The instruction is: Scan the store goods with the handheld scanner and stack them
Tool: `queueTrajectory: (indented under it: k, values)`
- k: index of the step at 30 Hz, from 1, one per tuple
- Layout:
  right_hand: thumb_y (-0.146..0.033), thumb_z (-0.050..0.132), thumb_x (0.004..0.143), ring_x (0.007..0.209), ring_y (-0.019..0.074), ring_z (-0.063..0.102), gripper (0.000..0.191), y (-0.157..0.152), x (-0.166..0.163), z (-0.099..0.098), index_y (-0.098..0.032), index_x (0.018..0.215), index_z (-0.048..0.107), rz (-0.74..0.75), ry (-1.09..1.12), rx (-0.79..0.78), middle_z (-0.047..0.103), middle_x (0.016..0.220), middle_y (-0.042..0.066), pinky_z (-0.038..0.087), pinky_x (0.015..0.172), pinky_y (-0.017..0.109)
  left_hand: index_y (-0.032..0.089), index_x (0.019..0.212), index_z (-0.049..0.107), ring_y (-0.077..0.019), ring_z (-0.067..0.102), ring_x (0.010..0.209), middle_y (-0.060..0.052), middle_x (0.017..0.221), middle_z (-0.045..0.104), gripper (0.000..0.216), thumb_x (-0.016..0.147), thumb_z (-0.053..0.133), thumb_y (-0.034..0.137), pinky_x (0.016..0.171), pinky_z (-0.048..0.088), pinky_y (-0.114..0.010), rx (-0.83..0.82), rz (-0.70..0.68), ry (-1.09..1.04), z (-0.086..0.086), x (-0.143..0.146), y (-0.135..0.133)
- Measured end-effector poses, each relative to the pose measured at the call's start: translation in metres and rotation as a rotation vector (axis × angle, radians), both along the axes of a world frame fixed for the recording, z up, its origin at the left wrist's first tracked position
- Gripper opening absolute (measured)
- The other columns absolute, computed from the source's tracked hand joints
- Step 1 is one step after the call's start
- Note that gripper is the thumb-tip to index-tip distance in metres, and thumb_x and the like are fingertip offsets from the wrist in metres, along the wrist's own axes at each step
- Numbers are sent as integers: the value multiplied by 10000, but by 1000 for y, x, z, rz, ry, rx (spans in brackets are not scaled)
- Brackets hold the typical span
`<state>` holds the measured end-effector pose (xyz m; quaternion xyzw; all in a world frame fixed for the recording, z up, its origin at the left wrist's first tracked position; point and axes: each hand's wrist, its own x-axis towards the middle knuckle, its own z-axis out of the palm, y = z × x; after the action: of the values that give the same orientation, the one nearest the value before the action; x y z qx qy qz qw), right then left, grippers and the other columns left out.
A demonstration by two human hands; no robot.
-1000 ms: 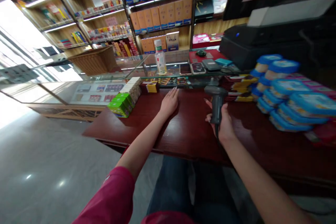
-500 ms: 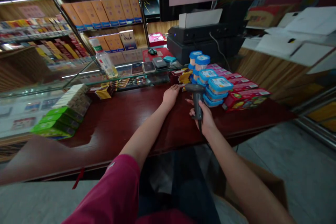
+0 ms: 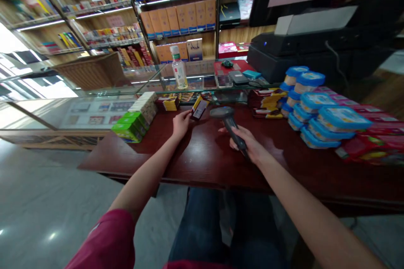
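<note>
My left hand [image 3: 181,123] is closed on a small yellow and dark packet [image 3: 199,108] and holds it tilted just above the dark red counter [image 3: 202,159]. My right hand [image 3: 248,145] grips the handle of a black barcode scanner [image 3: 227,122]. The scanner's head leans toward the packet, a short way to its right. A stack of similar yellow and dark packets [image 3: 168,103] lies behind my left hand, against the glass case.
Green boxes [image 3: 130,125] and pale boxes [image 3: 144,107] sit at the counter's left. Blue-lidded tubs [image 3: 318,113] and red packs [image 3: 366,151] fill the right. Behind stand a glass display case [image 3: 132,92], a plastic bottle [image 3: 178,68], phones, a black till printer [image 3: 315,46] and stocked shelves.
My left hand left the counter top and has picked up a yellow and dark packet. The scanner has tipped from upright toward that packet. The camera has swung back to the left.
</note>
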<state>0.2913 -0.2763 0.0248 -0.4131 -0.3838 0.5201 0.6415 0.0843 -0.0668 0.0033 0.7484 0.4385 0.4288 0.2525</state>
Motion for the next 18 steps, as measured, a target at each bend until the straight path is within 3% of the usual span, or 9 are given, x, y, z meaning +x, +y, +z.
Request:
queueTrajectory:
  k: [4,6,13,18]
  values:
    - [-493,859,759,402,77,556,454,51,-36,1,-196,1072,719,156,-97,-31,807,1080,103,386,356,225,136,1166,785,-199,782,932,-108,1120,804,249,969,634,156,891,635,-345,-361,119,-334,-6,-24,23]
    - [-486,864,753,393,71,549,461,66,-47,1,-193,1075,710,188,-116,-25,805,1084,104,378,346,218,119,1166,779,-166,776,848,-113,1119,799,251,960,636,134,832,648,-323,-449,137,-445,-9,-24,30]
    - [-440,817,833,388,42,511,349,71,-52,-4,-218,1080,708,110,-97,29,776,1204,114,363,346,218,118,1159,785,-167,761,851,-106,1119,797,254,952,640,146,780,644,-289,-434,101,-463,-18,-21,35]
    - [-445,807,850,416,61,531,381,70,-49,-4,-221,1138,698,160,-136,9,768,1207,125,390,358,237,121,1204,775,-171,761,884,-92,1069,805,283,966,636,185,816,636,-289,-428,81,-466,-17,-22,32]
